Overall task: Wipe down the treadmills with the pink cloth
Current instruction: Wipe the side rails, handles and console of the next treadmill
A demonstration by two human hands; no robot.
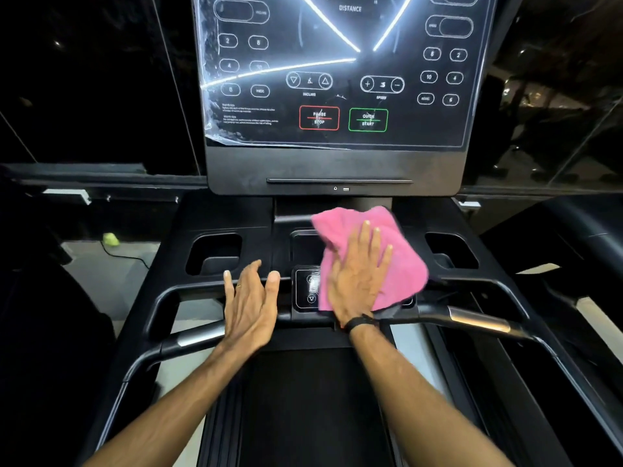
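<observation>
A black treadmill fills the view, with its upright console screen (337, 72) at the top and its dark belt (303, 409) below. The pink cloth (401, 251) lies spread over the centre tray and the small control panel (305, 289) on the crossbar. My right hand (357, 274) presses flat on the cloth, fingers spread, with a dark band on the wrist. To the left of the panel, my left hand (251, 305) rests open on the crossbar, fingers apart, holding nothing.
Cup holders sit on either side of the tray, left (214, 252) and right (450, 249). Curved handrails run out to the left (188, 342) and the right (478, 320). A yellow-green object (110, 239) with a cable lies on the floor at left. Dark glass stands behind.
</observation>
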